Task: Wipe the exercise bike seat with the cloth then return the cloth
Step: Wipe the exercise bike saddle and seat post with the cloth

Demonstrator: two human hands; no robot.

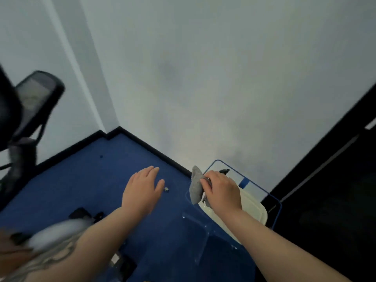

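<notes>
Pinching one grey cloth [196,185], the right hand [222,192] hovers over a clear blue-edged side table [274,202]. One left hand [142,192] floats empty, fingers spread, above blue carpet [85,180].

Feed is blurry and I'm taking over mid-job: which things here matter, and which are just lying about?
Belongs to the job:
- crumpled grey cloth, pinched in the right hand
- clear blue-edged table, under that hand
- black exercise bike, blurred, far left

Lying about:
- white rounded tray on the table
- small shiny round object on the blue carpet
- left hand, open, empty
</notes>
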